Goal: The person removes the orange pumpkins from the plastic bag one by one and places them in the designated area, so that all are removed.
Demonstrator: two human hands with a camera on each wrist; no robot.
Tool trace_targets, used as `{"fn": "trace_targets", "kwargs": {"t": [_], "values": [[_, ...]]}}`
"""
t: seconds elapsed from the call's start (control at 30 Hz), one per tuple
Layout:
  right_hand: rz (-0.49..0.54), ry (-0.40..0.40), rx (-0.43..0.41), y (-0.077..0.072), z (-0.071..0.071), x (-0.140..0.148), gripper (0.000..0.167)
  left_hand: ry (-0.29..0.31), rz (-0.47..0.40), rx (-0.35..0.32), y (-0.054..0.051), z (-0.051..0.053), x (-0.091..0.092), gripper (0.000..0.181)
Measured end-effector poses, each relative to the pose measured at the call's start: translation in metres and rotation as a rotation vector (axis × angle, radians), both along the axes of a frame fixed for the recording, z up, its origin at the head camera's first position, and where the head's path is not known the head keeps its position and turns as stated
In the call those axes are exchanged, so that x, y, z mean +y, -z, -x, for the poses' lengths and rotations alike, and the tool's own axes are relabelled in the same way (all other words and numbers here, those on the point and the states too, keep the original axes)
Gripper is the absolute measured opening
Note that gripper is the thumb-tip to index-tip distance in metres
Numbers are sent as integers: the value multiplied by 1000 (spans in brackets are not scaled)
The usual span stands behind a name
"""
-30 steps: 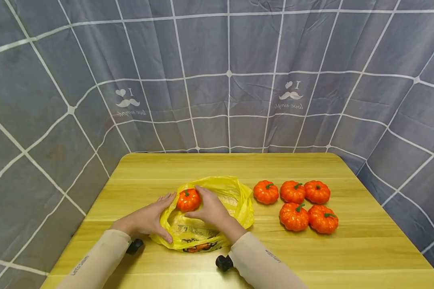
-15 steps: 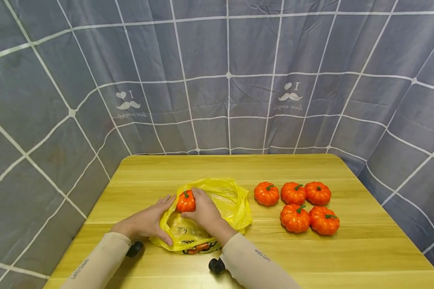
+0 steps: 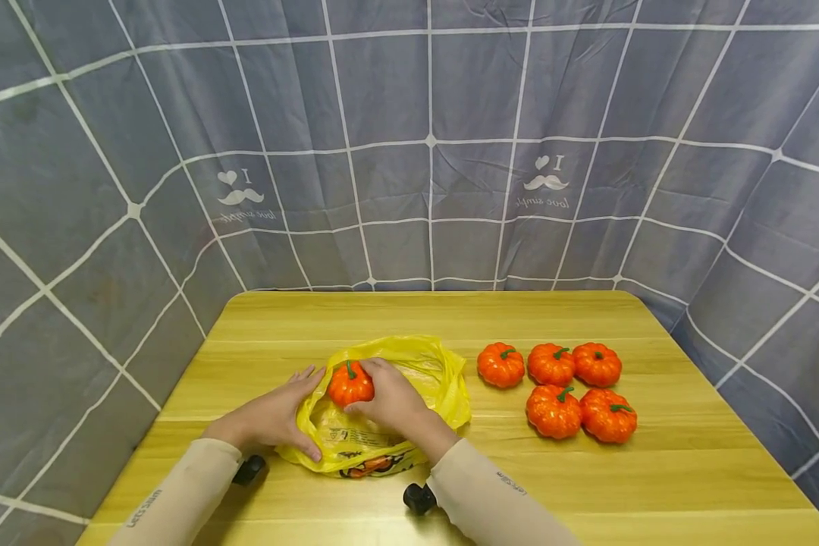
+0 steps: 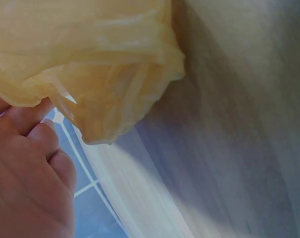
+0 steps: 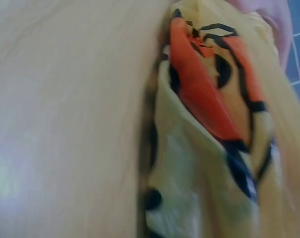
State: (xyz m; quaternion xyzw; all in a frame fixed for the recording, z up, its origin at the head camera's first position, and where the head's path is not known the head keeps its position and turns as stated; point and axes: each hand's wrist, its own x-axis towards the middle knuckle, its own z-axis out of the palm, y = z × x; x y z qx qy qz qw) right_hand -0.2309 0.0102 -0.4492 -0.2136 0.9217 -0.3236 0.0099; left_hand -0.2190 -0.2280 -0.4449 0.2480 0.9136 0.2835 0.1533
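In the head view a small orange pumpkin (image 3: 350, 384) with a green stem sits in the left part of an open yellow plastic bag (image 3: 444, 387). My right hand (image 3: 396, 406) reaches over the bag's mouth and holds the pumpkin from its right side, thumb nearest me and fingers behind. My left hand (image 3: 273, 415) rests against the bag's left side, fingers and thumb spread apart. The left wrist view has the fingers (image 4: 43, 139) partly behind the yellow plastic (image 4: 115, 89). Orange and black print on the bag (image 5: 204, 94) fills much of the right wrist view; the right fingers are hidden there.
Several more orange pumpkins (image 3: 553, 412) stand grouped to the right of the bag on the wooden table (image 3: 409, 311). A grey curtain (image 3: 396, 182) with white lines surrounds the table's back and sides. A black wrist camera (image 3: 419, 498) sits below the right forearm.
My right hand first closed further over the pumpkin, then drew back slightly to the right, so more of the pumpkin shows. The pumpkin has moved slightly left. My left hand stays against the bag.
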Motion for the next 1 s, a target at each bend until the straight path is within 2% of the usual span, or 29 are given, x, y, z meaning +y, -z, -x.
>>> {"fn": "trace_targets", "kwargs": {"t": [0.23,0.6,1.0], "values": [[13,-28,46,-13,-8,20,73,-5,1,-1,2,0,-1,141],[69,12,45,-33,-23,64,67,-28,-23,-50,0,-2,-4,141],[141,82,181,-38,-29,112,71,-18,-12,-34,3,1,-8,141]]}}
